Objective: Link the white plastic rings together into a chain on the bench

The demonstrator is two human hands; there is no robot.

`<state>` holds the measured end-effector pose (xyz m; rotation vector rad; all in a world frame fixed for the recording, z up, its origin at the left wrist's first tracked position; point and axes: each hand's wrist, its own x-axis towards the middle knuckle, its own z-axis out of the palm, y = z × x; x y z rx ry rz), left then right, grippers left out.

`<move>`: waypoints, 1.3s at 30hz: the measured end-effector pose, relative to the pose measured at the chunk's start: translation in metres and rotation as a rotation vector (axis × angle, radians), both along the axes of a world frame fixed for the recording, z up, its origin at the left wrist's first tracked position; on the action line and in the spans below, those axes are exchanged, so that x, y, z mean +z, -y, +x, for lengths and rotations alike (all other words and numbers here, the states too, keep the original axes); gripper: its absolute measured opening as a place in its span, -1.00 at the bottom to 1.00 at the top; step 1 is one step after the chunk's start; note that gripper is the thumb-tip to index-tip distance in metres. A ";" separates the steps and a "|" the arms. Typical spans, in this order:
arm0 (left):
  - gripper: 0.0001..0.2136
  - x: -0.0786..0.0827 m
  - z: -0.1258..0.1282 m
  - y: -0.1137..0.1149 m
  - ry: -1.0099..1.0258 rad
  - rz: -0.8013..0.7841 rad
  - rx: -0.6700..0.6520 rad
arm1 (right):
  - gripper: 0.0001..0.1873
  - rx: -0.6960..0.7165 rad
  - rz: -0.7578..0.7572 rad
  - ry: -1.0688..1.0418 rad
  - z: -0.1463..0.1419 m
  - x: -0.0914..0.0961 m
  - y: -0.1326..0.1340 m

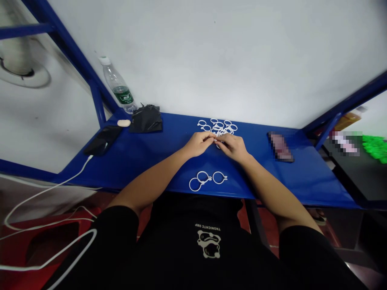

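Observation:
My left hand (pixel 196 144) and my right hand (pixel 234 146) meet over the blue table, fingertips pinched together. Between them is a white plastic ring (pixel 218 146), mostly hidden by the fingers. Just beyond my fingertips lies a loose pile of white rings (pixel 222 131), each a thin round band with a small tab. Closer to my body, near the front edge, three more rings lie flat: one ring (pixel 203 182) on the left, touching or overlapping a second ring (pixel 209 178), and a third ring (pixel 225 177) apart on the right.
On the blue table (pixel 175 125), a black phone (pixel 102 140) with a white cable (pixel 75 171), a black plastic bag (pixel 147 119), a small pale object (pixel 123 123) and a water bottle (pixel 121 90) stand left. A blurred pinkish object (pixel 281 147) lies right. A white wall (pixel 217 60) rises behind.

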<state>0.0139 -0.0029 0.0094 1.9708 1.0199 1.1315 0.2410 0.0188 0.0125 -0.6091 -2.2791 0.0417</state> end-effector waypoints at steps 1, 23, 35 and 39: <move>-0.80 0.000 0.000 0.002 -0.062 0.049 0.018 | -0.77 -0.004 -0.002 -0.010 0.000 0.000 0.000; -0.75 0.003 -0.002 0.006 -0.448 0.247 0.064 | -0.64 -0.166 -0.166 0.023 0.003 0.000 0.000; -0.37 0.019 0.028 0.065 -0.524 0.402 -0.454 | -0.68 -0.420 -0.222 -0.134 0.016 -0.009 -0.021; -0.32 0.001 0.041 0.073 -0.617 0.386 -0.508 | -0.70 -0.442 -0.242 -0.123 0.015 -0.009 -0.022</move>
